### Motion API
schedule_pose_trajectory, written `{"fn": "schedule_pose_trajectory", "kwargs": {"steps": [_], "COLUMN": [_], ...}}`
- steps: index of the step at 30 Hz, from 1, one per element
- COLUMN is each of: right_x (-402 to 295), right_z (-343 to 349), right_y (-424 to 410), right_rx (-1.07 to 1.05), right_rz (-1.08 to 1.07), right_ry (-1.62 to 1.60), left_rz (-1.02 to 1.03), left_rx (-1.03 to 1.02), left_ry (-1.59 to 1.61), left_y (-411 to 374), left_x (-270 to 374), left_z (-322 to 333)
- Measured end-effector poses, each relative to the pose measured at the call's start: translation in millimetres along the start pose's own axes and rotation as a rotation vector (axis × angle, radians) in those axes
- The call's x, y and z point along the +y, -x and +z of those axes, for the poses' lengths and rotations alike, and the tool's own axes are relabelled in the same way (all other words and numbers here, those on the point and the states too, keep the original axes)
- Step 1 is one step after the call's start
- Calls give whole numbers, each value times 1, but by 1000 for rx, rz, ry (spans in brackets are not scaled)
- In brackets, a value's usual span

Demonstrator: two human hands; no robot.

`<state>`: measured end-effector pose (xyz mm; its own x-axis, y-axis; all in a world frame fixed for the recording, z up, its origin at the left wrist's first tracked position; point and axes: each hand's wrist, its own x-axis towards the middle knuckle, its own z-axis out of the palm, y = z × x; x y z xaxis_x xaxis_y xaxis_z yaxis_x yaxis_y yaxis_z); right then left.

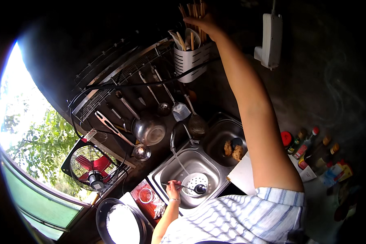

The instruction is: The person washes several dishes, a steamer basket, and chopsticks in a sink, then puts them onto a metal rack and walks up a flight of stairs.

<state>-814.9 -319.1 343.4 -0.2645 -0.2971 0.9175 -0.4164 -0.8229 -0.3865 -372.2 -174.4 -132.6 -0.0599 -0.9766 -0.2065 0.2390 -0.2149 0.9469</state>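
My left hand (173,189) is closed around the handle of a dark metal ladle (200,189), held over the near basin of a steel double sink (215,174). Below the ladle lies a white perforated strainer (195,180), and water runs from the curved faucet (172,140) beside it. My right arm is stretched up to the top of the view. There my right hand (202,23) is at a bunch of wooden chopsticks (195,12), standing in a grey slotted utensil holder (191,61) on the wall. Shadow hides whether its fingers grip any of them.
Ladles, a spatula (181,112), a skimmer (197,125) and a steel pot (149,129) hang below a wire rack (119,76). Brown knobbly pieces (238,152) lie in the far basin. A fan (93,167), a large pan (102,213) and several bottles (309,137) stand around.
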Motion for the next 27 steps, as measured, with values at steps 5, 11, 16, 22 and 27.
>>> {"fn": "schedule_pose_trajectory", "kwargs": {"steps": [5, 11, 16, 22, 27], "right_x": [-31, -78, -108, -68, 119], "right_z": [-4, -22, 14, 49, 63], "right_y": [9, 30, 123, 353, 501], "right_rx": [-134, 259, 411, -319, -324], "right_rz": [284, 118, -468, 531, 726], "right_ry": [120, -18, -196, -193, 287], "left_rz": [17, 30, 32, -18, -52], "left_rx": [29, -19, 97, -21, -65], "left_ry": [53, 22, -51, -69, -124], "left_y": [-9, -31, -24, -64, -95], "left_x": [6, 9, 14, 11, 7], "left_z": [-16, -2, -21, 13, 38]}}
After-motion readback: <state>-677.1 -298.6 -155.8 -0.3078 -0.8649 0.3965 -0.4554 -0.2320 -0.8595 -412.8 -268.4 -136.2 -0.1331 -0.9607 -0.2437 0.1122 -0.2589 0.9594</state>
